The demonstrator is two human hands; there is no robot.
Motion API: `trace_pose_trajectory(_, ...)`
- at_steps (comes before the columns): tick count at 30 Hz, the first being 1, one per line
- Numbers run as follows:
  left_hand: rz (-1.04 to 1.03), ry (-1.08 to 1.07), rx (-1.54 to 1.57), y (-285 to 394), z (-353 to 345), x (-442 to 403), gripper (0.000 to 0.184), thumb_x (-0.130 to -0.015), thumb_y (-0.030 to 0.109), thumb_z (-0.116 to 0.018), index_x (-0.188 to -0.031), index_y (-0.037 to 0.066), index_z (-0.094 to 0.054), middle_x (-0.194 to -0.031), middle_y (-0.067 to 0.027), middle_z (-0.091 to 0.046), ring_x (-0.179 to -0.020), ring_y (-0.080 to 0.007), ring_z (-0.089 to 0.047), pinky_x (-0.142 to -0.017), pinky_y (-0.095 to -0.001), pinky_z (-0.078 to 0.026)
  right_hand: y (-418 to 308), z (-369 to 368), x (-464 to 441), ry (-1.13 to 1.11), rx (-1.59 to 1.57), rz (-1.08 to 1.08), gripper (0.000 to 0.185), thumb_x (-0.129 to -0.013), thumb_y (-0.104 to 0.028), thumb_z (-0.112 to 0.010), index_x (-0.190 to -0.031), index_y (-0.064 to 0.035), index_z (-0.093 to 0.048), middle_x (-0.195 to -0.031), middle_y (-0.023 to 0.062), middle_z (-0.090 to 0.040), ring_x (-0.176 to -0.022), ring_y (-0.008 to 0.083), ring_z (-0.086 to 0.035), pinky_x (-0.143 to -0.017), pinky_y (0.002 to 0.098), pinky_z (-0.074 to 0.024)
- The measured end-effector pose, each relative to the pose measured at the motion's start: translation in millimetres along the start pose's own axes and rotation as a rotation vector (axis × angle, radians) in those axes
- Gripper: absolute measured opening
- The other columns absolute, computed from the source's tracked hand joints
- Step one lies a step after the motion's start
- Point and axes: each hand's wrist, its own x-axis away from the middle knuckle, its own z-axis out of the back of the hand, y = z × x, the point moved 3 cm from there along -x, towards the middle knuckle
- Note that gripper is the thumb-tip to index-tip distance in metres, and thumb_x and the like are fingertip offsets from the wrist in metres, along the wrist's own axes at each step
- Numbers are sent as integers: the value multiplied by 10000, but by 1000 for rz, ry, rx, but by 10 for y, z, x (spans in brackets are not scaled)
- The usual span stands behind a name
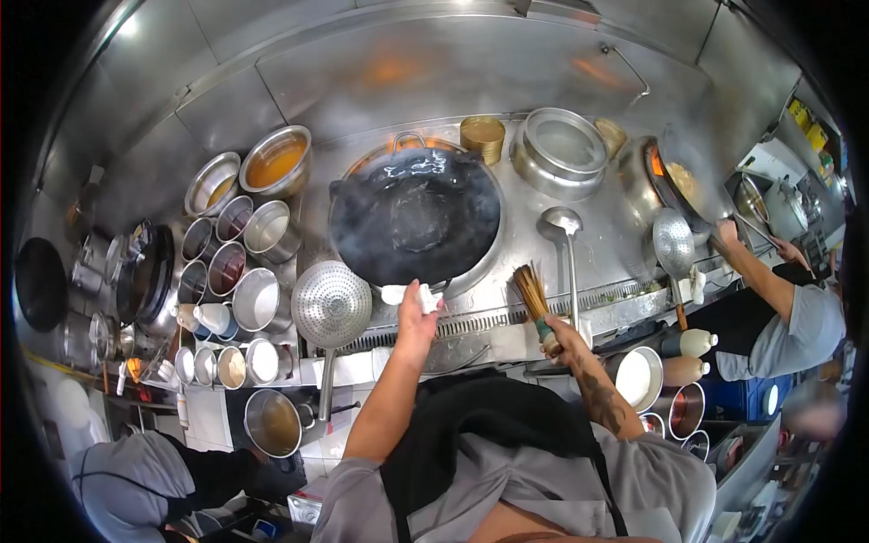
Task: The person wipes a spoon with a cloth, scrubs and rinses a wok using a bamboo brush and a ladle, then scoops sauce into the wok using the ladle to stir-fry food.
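A large dark wok (416,213) sits on the stove, steaming, with a wet sheen inside. At its near edge my left hand (417,317) is closed round a white cloth (412,294). Lower right of the wok, my right hand (565,341) grips a bamboo brush (532,294) by its green-wrapped part, bristles pointing up and away. A steel ladle (571,262) lies just right of the brush. Left of my left hand, a perforated strainer (331,305) rests with its handle toward me.
Metal bowls and several containers (256,299) crowd the left side. A lidded pot (559,154) and a tin (482,136) stand behind. At the right, a co-worker (778,299) holds another wok (679,181). Another person (149,480) is at lower left.
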Motion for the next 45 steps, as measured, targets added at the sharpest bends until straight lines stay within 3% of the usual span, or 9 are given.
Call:
trace_pose_trajectory(11, -97, -23, -292, 209, 374, 221, 127, -795, 159, -578, -905, 105, -544, -722, -34, -554, -601, -165, -555, -439, -295, -410, -885, -57, 528, 191, 64, 391, 359, -880, -348, -605, -1075, -48, -574, -754, 75, -606, -498, 164, -571, -395, 288, -445)
trace_pose_trajectory(15, -157, 76, -482, 298, 376, 619, 115, -793, 158, -575, -880, 92, -539, -750, -38, -558, -649, -163, -569, -453, -315, -409, -1205, -379, 808, 44, 205, 567, 356, -890, -274, -624, -1158, -42, -591, -831, 16, -598, -583, 86, -558, -502, 228, -480)
trace_pose_trajectory(24, -508, 178, -679, 456, -257, 1085, 264, -743, 92, -584, -986, 48, -493, -786, -41, -550, -633, -155, -552, -433, -336, -431, -876, -1593, 670, -374, 428, 456, 413, -895, -338, -613, -1182, -46, -561, -704, 1, -548, -504, 78, -514, -393, 222, -409)
trace_pose_trajectory(30, -899, 82, -1008, 490, -465, 1141, 518, -722, 38, -578, -1201, -53, -406, -963, -114, -537, -849, -192, -555, -757, -311, -460, -903, -2019, -1, -315, 297, 588, 502, -872, -330, -648, -1273, -57, -518, -750, 28, -598, -489, 87, -519, -379, 257, -433)
trace_pose_trajectory(33, -1060, 7, -1154, 349, -909, 1553, 589, -736, 58, -582, -1263, -77, -356, -1035, -198, -536, -947, -277, -559, -850, -350, -442, -1595, -1856, 67, -319, 98, 454, 534, -851, -353, -658, -1253, -50, -478, -739, 92, -608, -463, 192, -583, -312, 299, -430)
trace_pose_trajectory(40, -1125, -39, -1313, 334, -1149, 1566, 616, -753, 28, -579, -1303, -75, -320, -1070, -219, -550, -972, -271, -579, -864, -337, -444, -1619, -1732, 334, -354, 16, 608, 462, -833, -306, -695, -1207, -99, -521, -612, 45, -539, -422, 135, -530, -343, 269, -413)
trace_pose_trajectory(42, -1137, -26, -1292, 424, -1083, 1508, 592, -733, -3, -564, -1277, -70, -339, -1061, -213, -537, -954, -286, -569, -862, -336, -440, -1045, -1759, 495, -425, 403, 946, 516, -854, -282, -665, -1278, -59, -474, -915, 100, -628, -826, 196, -633, -705, 309, -511)
trace_pose_trajectory(43, -1089, -29, -1244, 499, -1067, 1492, 598, -742, 4, -566, -1287, -75, -331, -1067, -200, -542, -956, -261, -569, -865, -322, -440, -680, -1682, 533, -430, 636, 962, 551, -849, -262, -658, -1316, -56, -450, -1109, 158, -612, -1045, 270, -585, -884, 332, -453)
trace_pose_trajectory(45, -1111, 53, -1205, 638, -858, 1334, 591, -751, 17, -572, -1286, -71, -337, -1055, -179, -547, -937, -242, -568, -861, -313, -443, -251, -1288, 569, -537, 726, 988, 569, -876, -268, -639, -1363, -87, -408, -1071, 121, -607, -949, 191, -599, -793, 347, -489)
